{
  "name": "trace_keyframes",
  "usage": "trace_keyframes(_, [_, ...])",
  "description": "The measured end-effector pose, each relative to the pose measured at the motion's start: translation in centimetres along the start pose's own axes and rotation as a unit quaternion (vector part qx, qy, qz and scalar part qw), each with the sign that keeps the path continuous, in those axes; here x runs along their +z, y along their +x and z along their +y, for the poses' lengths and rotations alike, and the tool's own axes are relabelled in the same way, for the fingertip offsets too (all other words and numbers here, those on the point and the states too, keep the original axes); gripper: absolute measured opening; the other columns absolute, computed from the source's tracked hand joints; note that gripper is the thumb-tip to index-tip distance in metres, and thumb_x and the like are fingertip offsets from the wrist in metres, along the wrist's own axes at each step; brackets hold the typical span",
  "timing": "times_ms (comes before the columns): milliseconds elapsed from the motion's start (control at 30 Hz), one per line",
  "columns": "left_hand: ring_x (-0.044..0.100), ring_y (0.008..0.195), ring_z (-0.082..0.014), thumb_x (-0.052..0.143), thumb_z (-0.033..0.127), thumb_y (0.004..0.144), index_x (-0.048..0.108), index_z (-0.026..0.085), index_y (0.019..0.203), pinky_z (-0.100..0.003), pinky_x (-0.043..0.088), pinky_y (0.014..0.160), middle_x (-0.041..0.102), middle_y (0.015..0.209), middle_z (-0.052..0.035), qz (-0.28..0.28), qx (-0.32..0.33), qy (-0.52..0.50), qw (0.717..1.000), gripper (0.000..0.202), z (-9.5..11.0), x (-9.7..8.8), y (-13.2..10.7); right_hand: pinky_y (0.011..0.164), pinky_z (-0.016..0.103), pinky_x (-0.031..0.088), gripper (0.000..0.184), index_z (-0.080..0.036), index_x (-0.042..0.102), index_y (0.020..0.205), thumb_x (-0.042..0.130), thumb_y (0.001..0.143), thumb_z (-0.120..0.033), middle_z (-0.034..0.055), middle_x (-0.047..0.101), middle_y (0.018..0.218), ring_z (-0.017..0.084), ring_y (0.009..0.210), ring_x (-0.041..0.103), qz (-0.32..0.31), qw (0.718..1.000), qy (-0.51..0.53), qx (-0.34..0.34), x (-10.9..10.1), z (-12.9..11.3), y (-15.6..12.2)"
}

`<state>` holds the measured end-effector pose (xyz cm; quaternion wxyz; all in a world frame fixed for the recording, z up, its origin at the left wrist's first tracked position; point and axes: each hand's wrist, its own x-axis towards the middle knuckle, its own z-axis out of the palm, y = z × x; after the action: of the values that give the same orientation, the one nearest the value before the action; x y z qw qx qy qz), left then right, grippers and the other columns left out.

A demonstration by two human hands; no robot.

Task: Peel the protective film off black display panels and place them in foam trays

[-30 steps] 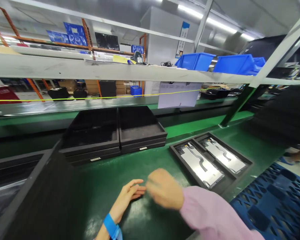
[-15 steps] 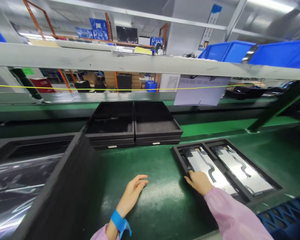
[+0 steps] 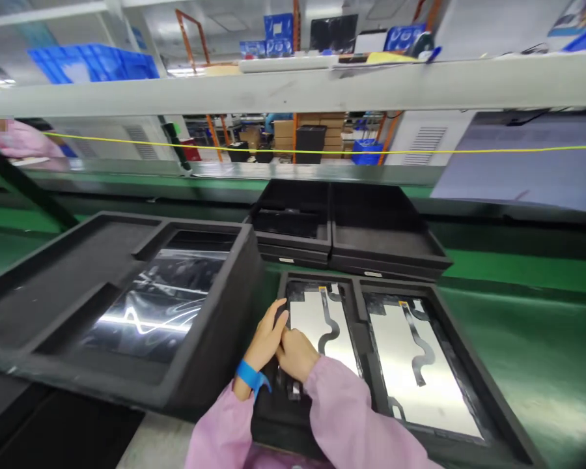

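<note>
A black foam tray (image 3: 364,345) lies in front of me with two compartments. Each holds a display panel, the left panel (image 3: 307,319) and the right panel (image 3: 420,365), silver back up with a dark wavy flex cable. My left hand (image 3: 264,339), wearing a blue wrist strap (image 3: 251,376), is bent over the tray's left rim. Close beside it, my right hand (image 3: 297,354) is closed at the same rim, its fingertips partly hidden. The two hands touch or nearly touch.
To the left, a stack of black trays (image 3: 215,345) has a glossy panel (image 3: 161,299) in its top one. Two more tray stacks (image 3: 388,254) stand behind. Overhead runs a white shelf beam (image 3: 273,94); a yellow cord (image 3: 254,148) crosses below it. At far left is a person's pink sleeve (image 3: 29,140).
The tray with the two panels has moved left, close to the left tray stack, with my right hand at its rim. My left hand has come onto that rim. The view has turned left.
</note>
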<state>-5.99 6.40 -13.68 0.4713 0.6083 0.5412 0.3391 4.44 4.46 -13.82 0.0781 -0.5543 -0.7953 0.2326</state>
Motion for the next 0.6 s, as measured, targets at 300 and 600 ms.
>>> trace_keyframes(300, [0.038,0.131,-0.0245,0.043,0.032,0.088,0.047,0.011,0.129,-0.036,0.023,0.111,0.047,0.138,-0.0150,-0.011,0.001,0.019,1.000,0.046,1.3,0.3,-2.5,0.092,0.046,0.043,0.028,-0.013,0.052,0.116,0.053,0.092,-0.028,0.0100,0.050,0.117,0.023,0.108,0.049,0.078,0.985,-0.112,0.107,-6.3,8.1,4.5])
trace_keyframes(600, [0.011,0.141,-0.0266,0.047,0.033,0.086,0.035,0.012,0.139,-0.044,0.012,0.114,0.023,0.151,-0.0178,-0.069,-0.032,-0.004,0.997,0.058,0.3,1.9,-3.1,0.088,0.040,0.045,0.020,-0.013,0.056,0.105,0.052,0.092,-0.028,0.0077,0.052,0.110,0.020,0.103,0.050,0.078,0.978,-0.169,0.090,-6.0,10.8,4.4])
